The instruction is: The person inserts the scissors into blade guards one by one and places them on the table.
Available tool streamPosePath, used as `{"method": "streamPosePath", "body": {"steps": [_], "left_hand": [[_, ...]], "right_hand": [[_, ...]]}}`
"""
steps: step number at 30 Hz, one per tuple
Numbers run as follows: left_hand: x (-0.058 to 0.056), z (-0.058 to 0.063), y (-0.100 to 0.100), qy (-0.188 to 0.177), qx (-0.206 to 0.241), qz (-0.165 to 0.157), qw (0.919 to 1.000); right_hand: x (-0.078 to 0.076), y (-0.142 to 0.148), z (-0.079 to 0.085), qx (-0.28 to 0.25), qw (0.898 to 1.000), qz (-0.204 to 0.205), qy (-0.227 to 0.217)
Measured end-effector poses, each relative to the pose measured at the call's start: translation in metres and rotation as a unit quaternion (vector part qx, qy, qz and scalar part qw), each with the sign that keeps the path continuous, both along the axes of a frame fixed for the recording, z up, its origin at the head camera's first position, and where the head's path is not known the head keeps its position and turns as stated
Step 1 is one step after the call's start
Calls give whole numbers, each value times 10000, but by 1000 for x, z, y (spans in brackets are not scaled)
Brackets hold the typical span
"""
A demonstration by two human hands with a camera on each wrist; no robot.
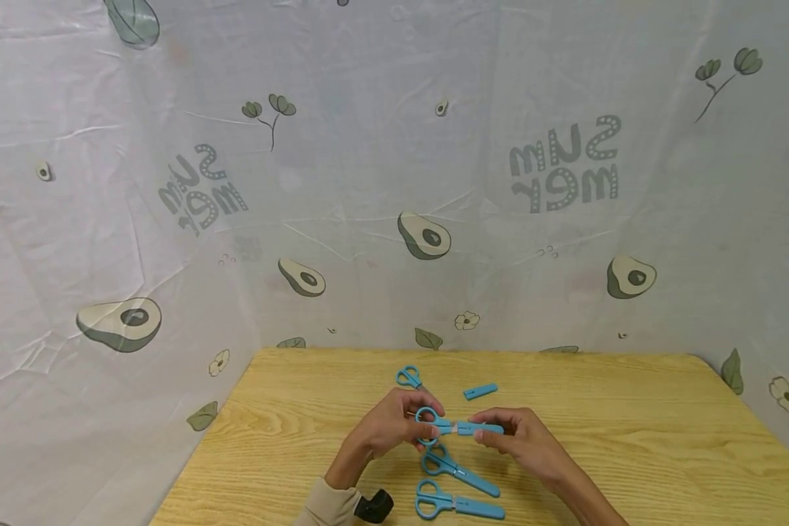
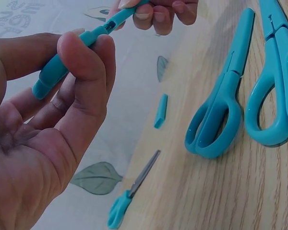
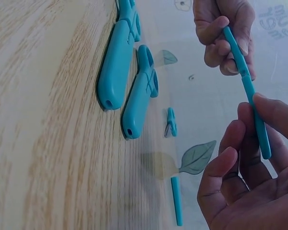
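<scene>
Over the table, my left hand [image 1: 389, 424] pinches the handles of a pair of blue scissors [image 1: 443, 424] between thumb and fingers. My right hand [image 1: 524, 440] pinches the blue blade cover [image 1: 465, 429] on those scissors from the other end. A short stretch of metal blade shows between cover and handles in the head view. Both hands hold the pair level, end to end, as the right wrist view also shows with the cover [image 3: 260, 127] between right thumb and fingertips. Nearest below them lies another pair of covered blue scissors [image 1: 462, 475].
Closer to the front lies one more covered pair of scissors [image 1: 462, 505]. Beyond the hands are small scissors [image 1: 408, 377] with bare blades and a loose blue cover [image 1: 481, 391]. The wooden table [image 1: 631, 409] meets a printed curtain [image 1: 368, 175] at the back.
</scene>
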State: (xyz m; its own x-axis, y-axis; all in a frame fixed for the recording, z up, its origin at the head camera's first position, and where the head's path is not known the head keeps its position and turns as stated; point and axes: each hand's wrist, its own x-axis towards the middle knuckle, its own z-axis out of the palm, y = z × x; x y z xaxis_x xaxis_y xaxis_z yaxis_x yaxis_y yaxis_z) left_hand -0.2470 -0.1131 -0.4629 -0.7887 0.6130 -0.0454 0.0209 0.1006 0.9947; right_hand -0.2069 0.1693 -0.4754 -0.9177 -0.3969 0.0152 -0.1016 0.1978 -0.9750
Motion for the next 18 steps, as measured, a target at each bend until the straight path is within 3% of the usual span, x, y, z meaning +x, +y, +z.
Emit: {"method": "streamPosePath", "body": {"steps": [18], "left_hand": [[2, -4, 8, -64, 38, 136, 9999]], "right_hand": [[0, -1, -6, -120, 9999, -3, -50]]}}
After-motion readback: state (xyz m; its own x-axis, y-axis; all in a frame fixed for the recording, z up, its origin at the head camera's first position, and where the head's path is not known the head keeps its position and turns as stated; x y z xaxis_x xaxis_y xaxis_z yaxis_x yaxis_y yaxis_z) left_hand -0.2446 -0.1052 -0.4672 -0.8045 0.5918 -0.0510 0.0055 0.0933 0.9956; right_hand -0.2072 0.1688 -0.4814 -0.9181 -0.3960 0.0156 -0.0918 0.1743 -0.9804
